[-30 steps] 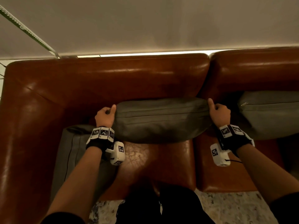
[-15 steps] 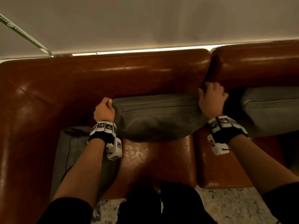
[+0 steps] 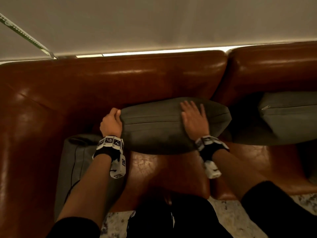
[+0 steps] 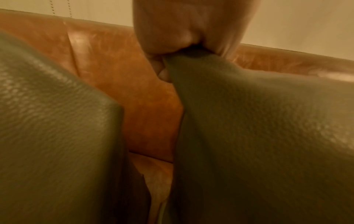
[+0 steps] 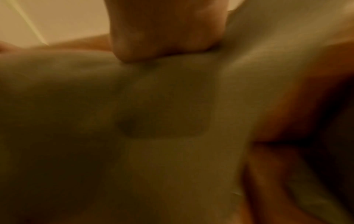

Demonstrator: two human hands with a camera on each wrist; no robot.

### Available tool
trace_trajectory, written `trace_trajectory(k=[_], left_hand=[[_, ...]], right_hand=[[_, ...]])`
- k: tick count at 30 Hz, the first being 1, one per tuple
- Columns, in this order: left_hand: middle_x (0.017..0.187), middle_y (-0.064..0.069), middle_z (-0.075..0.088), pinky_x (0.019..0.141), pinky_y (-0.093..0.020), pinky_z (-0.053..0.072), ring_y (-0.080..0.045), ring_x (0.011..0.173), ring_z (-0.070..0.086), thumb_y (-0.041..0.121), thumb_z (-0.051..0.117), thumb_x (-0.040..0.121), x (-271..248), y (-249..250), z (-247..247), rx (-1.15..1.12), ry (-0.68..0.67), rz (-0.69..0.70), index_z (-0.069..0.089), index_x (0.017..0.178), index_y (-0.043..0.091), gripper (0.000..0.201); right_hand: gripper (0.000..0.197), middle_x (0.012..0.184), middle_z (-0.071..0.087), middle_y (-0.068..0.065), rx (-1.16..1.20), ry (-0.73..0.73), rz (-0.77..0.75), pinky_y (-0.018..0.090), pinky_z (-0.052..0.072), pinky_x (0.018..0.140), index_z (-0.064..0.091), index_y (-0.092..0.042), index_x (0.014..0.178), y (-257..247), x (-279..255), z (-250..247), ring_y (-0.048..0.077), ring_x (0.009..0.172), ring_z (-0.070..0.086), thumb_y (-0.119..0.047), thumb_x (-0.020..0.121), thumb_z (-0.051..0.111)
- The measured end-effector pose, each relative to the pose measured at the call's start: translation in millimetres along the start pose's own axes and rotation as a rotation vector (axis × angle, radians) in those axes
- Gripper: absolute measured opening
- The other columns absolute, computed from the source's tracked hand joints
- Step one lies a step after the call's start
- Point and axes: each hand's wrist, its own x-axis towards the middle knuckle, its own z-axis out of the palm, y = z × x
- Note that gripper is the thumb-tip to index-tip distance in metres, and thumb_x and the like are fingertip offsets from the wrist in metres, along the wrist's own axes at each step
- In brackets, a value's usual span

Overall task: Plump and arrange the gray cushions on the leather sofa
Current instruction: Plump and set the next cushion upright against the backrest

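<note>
A gray cushion stands on edge against the back of the brown leather sofa. My left hand grips its left corner; the left wrist view shows the cushion's gray corner pinched between thumb and fingers. My right hand lies flat with fingers spread on the cushion's top, right of centre. In the blurred right wrist view the palm presses into the cushion. A second gray cushion lies flat on the seat under my left forearm. A third gray cushion leans on the right section.
The sofa's left armrest rises beside the flat cushion. A pale blind or wall hangs behind the sofa with a bead chain at the left. My dark-clad legs and a patterned rug are at the bottom.
My right hand let go of the cushion's right corner, moved left and now presses flat on the cushion's top. The left hand keeps its grip on the left corner.
</note>
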Motion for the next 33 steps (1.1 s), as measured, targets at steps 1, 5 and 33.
trace_trajectory(k=[1,5,33], left_hand=[[0.086,-0.02,0.065,0.063,-0.042,0.045,-0.041,0.079,0.061,0.032,0.033,0.1,-2,3,2,-0.02,0.001,0.017,0.055,0.1,0.01,0.03],[0.082,-0.017,0.065,0.059,-0.036,0.04,-0.037,0.076,0.062,0.033,0.035,0.099,-5,14,5,-0.1,0.054,0.033,0.057,0.099,0.01,0.032],[0.135,-0.008,0.049,0.105,-0.049,0.031,-0.027,0.129,0.042,0.031,0.03,0.096,-54,95,16,0.076,0.257,0.191,0.049,0.127,0.02,0.038]], right_hand=[[0.059,0.151,0.038,0.0,-0.035,0.008,0.028,0.041,0.001,0.116,0.034,-0.02,0.145,22,-6,-3,0.018,0.143,0.027,-0.04,0.096,0.007],[0.06,0.155,0.028,-0.003,-0.108,0.05,0.182,0.044,-0.019,0.113,0.026,-0.021,0.148,55,-12,-12,0.019,0.147,0.015,-0.045,0.098,0.003],[0.043,0.1,0.062,0.028,0.629,0.307,0.613,0.031,0.037,0.069,0.056,0.007,0.1,93,-44,-59,0.039,0.093,0.059,-0.034,0.098,0.043]])
